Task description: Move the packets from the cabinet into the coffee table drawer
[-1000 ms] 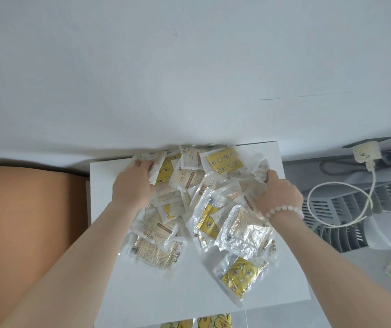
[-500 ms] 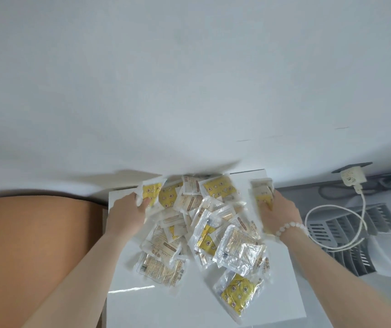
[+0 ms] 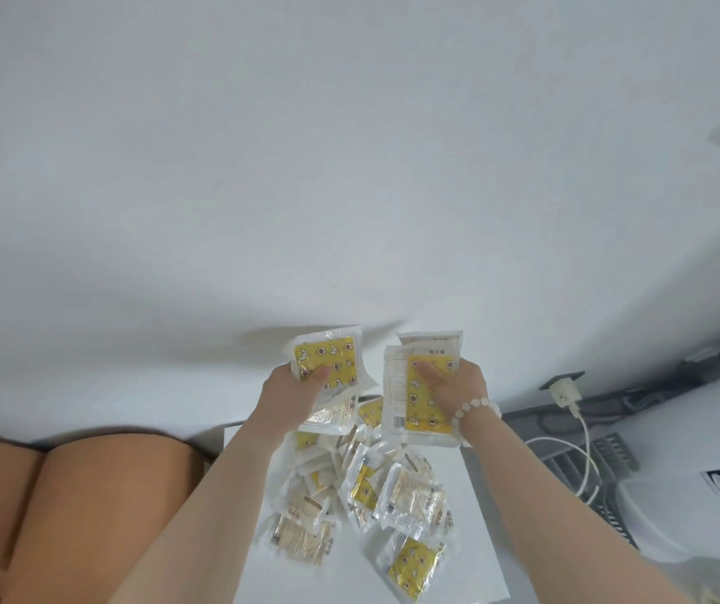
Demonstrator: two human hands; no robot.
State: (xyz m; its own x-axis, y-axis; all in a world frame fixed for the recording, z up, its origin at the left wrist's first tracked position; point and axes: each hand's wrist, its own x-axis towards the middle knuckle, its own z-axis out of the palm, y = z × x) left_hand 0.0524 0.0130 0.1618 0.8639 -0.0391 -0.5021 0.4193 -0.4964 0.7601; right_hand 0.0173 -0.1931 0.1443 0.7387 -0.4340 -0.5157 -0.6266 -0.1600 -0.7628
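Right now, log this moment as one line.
left hand: grips left bundle | right hand: grips right bundle | loose packets: heaped on cabinet top

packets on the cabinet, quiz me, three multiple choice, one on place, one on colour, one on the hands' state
1. Where does the loose pile of packets lie? A in a drawer; B on the white cabinet top; C on a chair.
2. Colour of the printed panel on the front packet in the left hand? A red; B blue; C yellow.
3. What are the hands doing? A both empty; B each grips packets; C only one holds packets.
Answers: 1 B: the pile spreads over the white top. 2 C: its face is yellow. 3 B: the left hand and the right hand each clasp raised packets.
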